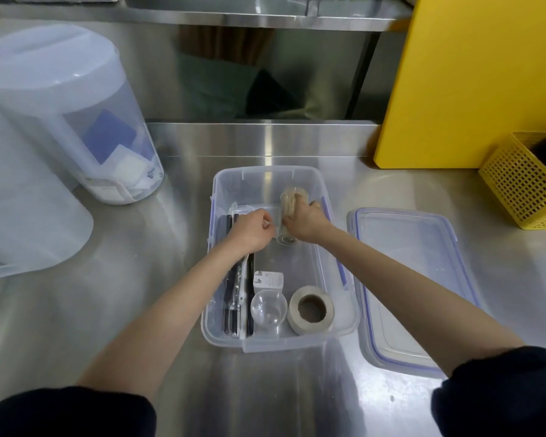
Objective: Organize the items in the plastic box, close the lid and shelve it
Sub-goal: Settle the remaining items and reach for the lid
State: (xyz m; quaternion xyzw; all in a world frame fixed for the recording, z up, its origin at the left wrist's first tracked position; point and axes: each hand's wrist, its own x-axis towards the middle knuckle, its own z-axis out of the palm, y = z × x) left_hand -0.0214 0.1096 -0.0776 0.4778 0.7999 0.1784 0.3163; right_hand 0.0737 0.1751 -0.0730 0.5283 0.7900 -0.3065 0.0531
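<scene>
A clear plastic box (334, 329) stands open on the steel counter in front of me. Its lid (416, 279) with blue clips lies flat to the right. Both hands are inside the box's far half. My right hand (306, 223) grips a clear tube of toothpicks (292, 200) lying tilted there. My left hand (252, 230) is curled, fingers pinched on something small that I cannot make out. Along the left wall lie packaged black utensils (234, 304). Near the front sit a small clear round container (268, 307), a white packet (268, 280) and a roll of beige tape (311, 310).
A large translucent lidded bin (67, 105) and another tub (22, 216) stand at the left. A yellow board (473, 83) leans at the back right beside a yellow mesh basket (524, 187). A steel shelf (265, 20) runs above the counter's back.
</scene>
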